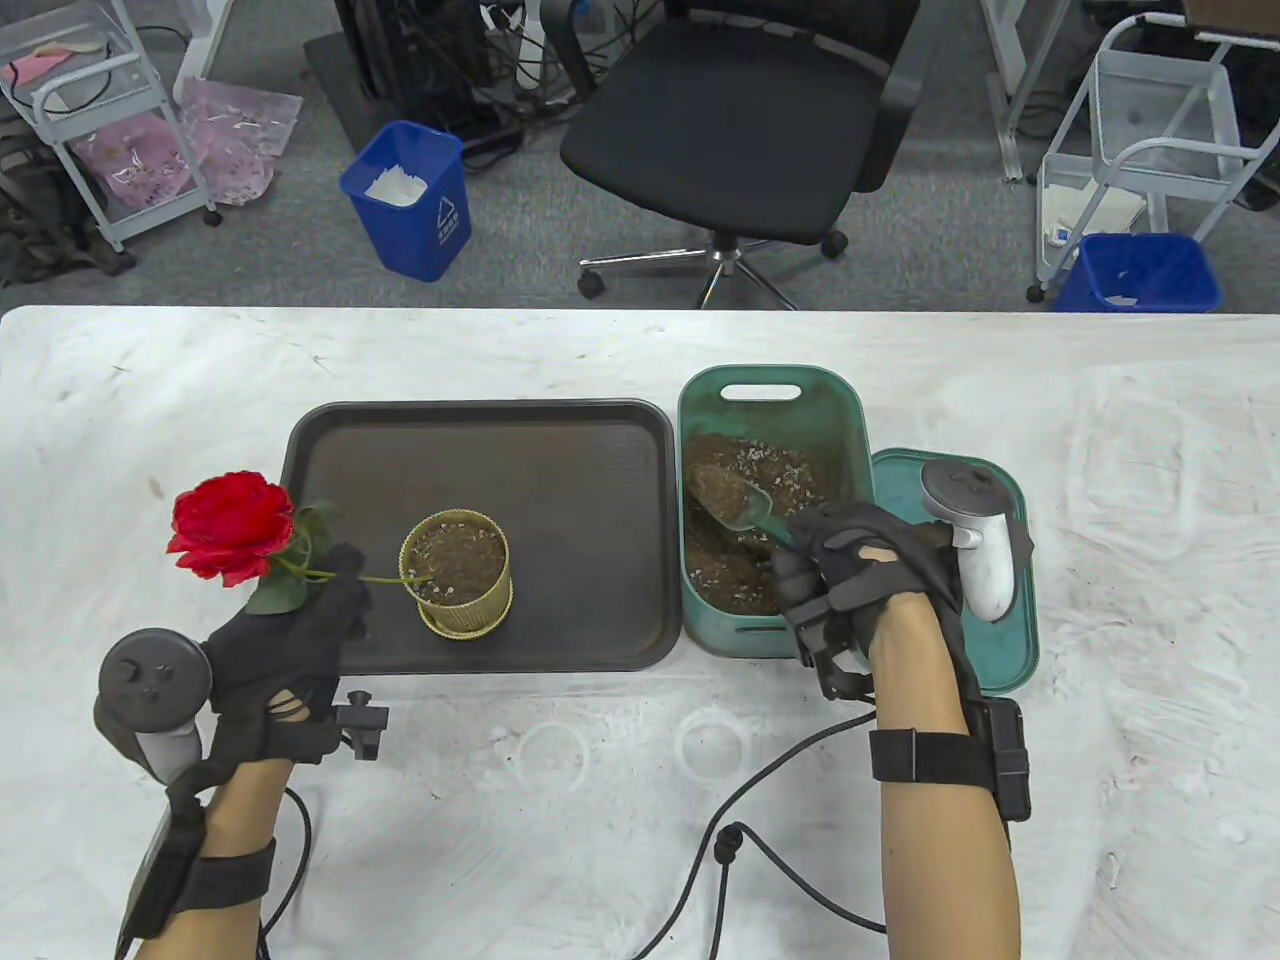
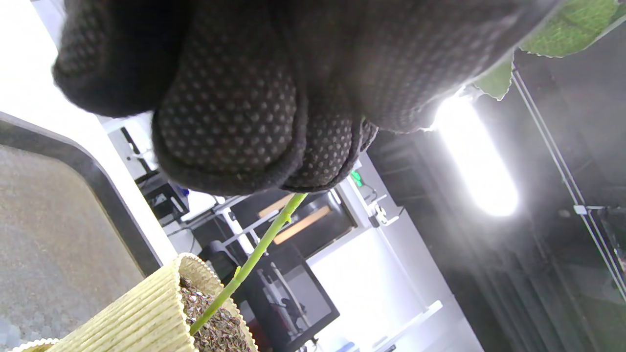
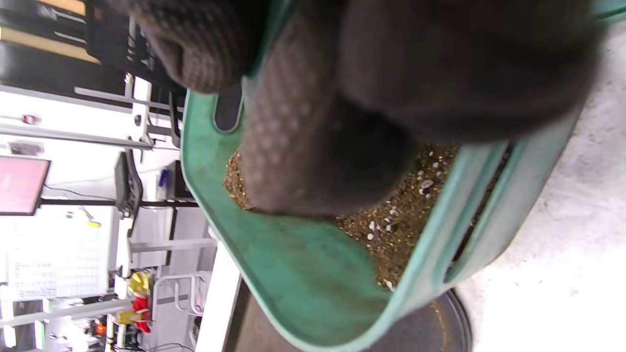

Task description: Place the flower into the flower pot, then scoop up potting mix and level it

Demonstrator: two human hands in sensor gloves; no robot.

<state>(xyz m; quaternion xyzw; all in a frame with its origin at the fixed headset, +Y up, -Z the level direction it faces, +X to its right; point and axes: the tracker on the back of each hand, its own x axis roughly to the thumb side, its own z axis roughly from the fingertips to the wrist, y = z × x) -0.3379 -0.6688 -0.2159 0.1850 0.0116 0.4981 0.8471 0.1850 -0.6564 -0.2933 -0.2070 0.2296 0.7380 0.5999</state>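
Meanwhile the left hand [image 1: 290, 640] pinches the flower [image 1: 232, 527] stem, its tip in the pot [image 1: 457, 574] on the tray [image 1: 480, 440]. The right hand [image 1: 850, 580] grips a loaded scoop [image 1: 737, 500] over the bin [image 1: 770, 420]. A tilt in transit could spill mix; a loosened pinch could topple the leaning flower.

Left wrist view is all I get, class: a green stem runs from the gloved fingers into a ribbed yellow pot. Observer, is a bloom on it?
Observer: Yes, the table view shows a red rose bloom beyond the left hand, leaning outside the ribbed yellow pot.
Operator: What is the other hand doing?
Observer: The right hand holds a clear plastic scoop loaded with brown potting mix.
Operator: Where is that mix kept?
Observer: In a green plastic tub right of the dark brown tray that carries the pot.
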